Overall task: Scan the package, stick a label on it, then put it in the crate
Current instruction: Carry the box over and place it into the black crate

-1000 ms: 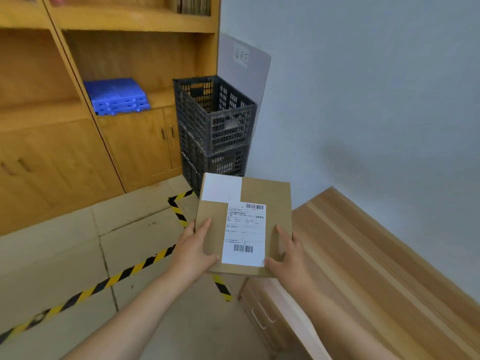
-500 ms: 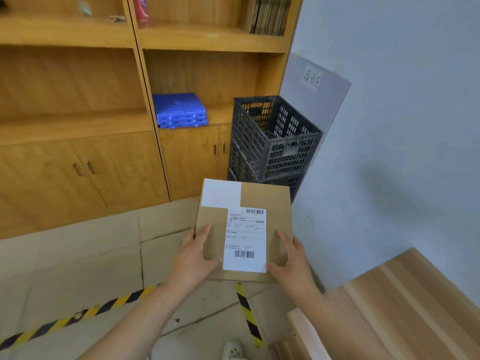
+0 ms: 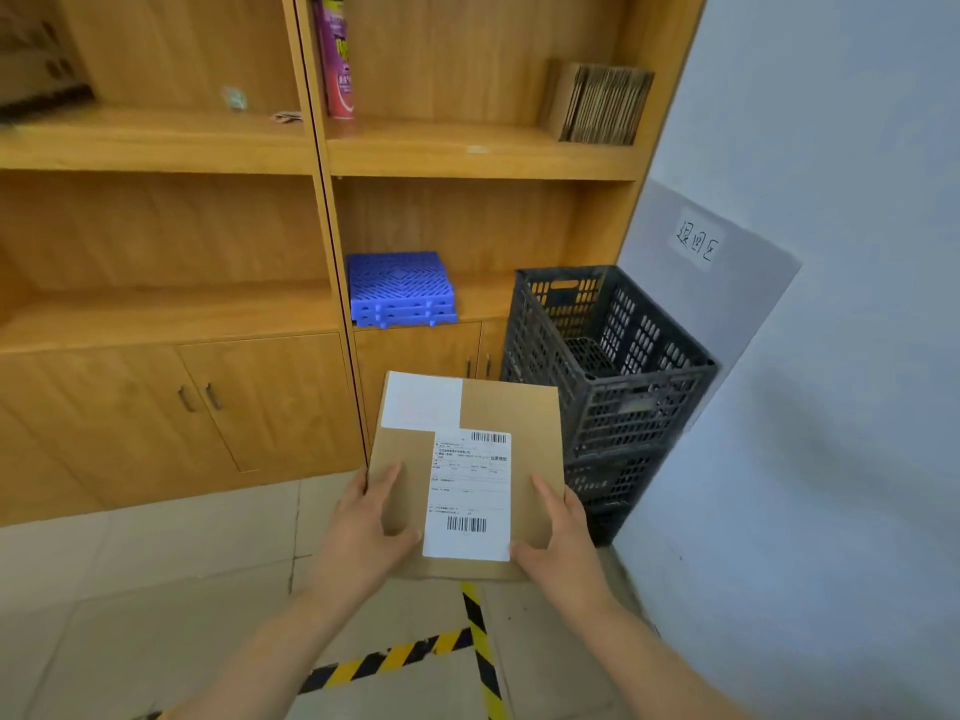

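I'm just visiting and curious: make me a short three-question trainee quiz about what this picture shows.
1. True or false: the brown cardboard package already lies inside the black plastic crate.
2. How many hands hold the package?
3. The blue plastic mats lie: A) on the floor B) on a wooden shelf C) in the crate.

Key:
1. False; it is held in front of the crate.
2. Two: left hand, right hand.
3. B.

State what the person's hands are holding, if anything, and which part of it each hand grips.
Both hold the box. The left hand grips its near left edge; the right hand grips its near right edge, thumbs on top beside the label.
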